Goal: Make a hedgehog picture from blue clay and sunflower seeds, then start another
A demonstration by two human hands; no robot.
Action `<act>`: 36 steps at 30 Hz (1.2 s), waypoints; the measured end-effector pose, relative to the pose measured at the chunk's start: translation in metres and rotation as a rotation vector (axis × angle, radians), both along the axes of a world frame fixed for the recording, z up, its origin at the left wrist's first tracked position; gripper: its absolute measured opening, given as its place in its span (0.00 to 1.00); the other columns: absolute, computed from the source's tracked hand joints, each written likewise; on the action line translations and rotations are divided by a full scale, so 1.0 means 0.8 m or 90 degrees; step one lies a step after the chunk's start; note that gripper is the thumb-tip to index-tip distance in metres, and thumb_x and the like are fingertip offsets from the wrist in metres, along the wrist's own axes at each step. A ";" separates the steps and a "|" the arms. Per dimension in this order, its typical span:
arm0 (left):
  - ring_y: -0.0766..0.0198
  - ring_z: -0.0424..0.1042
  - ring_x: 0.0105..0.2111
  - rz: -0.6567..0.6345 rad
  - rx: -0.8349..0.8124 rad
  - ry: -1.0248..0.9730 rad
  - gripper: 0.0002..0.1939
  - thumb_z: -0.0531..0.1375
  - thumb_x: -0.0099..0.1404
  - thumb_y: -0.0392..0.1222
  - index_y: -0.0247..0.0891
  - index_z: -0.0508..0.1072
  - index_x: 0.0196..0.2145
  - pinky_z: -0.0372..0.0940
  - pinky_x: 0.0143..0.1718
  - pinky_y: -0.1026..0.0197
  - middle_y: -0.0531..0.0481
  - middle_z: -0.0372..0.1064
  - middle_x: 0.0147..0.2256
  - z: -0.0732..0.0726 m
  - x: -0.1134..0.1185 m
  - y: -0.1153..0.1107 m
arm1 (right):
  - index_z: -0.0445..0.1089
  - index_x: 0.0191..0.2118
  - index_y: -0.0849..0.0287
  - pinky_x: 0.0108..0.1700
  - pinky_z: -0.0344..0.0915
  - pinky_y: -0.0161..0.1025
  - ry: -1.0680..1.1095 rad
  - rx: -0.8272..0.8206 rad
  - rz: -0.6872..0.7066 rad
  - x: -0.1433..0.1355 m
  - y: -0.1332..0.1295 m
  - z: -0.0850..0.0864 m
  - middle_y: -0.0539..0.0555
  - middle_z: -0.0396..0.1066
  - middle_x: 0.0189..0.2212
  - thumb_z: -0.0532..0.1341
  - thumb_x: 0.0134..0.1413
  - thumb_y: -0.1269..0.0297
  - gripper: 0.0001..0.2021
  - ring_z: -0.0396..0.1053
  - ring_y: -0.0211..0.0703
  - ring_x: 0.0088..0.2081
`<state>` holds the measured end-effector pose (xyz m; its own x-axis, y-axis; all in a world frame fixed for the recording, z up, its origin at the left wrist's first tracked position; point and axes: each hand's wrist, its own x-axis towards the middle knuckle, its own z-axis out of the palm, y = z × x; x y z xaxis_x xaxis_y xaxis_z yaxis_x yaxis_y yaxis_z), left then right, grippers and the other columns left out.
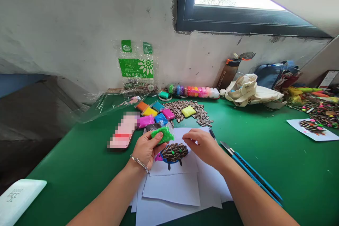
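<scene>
My left hand (148, 146), with a bracelet at the wrist, grips a packet of bright green modelling clay (162, 135) between thumb and fingers. To its right my right hand (202, 144) hovers over the paper, fingertips drawn together; whatever they hold, if anything, is too small to make out. Below and between both hands lies a hedgehog picture (174, 153) with a pink face, blue body edge, dark feet and spines of striped sunflower seeds. Small green clay balls dot its spines. The picture sits on a white paper sheet (172, 188) atop several others.
Clay packets (145, 121) and a seed pile (182, 109) lie behind the hands. A blue utility knife (251, 169) and a pen (212, 135) are at right, a phone (123, 130) at left. Bottle (228, 72), cloth bag (249, 90) and seed bag (136, 67) stand along the wall.
</scene>
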<state>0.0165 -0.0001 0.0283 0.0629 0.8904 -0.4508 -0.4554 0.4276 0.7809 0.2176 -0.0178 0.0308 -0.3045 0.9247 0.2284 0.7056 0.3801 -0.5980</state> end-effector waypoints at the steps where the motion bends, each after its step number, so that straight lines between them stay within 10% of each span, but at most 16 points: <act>1: 0.64 0.76 0.25 -0.006 -0.002 -0.002 0.05 0.64 0.55 0.30 0.31 0.72 0.31 0.73 0.25 0.69 0.47 0.73 0.27 0.000 0.000 0.000 | 0.73 0.34 0.56 0.34 0.58 0.34 0.046 0.006 -0.022 0.001 -0.001 0.002 0.51 0.69 0.29 0.54 0.57 0.70 0.10 0.64 0.37 0.31; 16: 0.68 0.74 0.23 -0.081 -0.015 -0.015 0.06 0.66 0.53 0.30 0.31 0.73 0.31 0.73 0.24 0.69 0.48 0.72 0.28 -0.001 0.006 -0.008 | 0.75 0.41 0.54 0.37 0.63 0.34 0.291 -0.096 0.038 -0.017 -0.004 -0.002 0.53 0.68 0.34 0.57 0.56 0.65 0.10 0.66 0.38 0.35; 36: 0.69 0.73 0.22 -0.057 -0.017 0.005 0.04 0.65 0.54 0.28 0.30 0.74 0.30 0.73 0.24 0.69 0.48 0.72 0.27 -0.001 0.009 -0.010 | 0.70 0.33 0.57 0.31 0.56 0.31 0.159 -0.109 0.086 -0.023 -0.007 0.004 0.48 0.64 0.28 0.55 0.53 0.74 0.08 0.61 0.35 0.31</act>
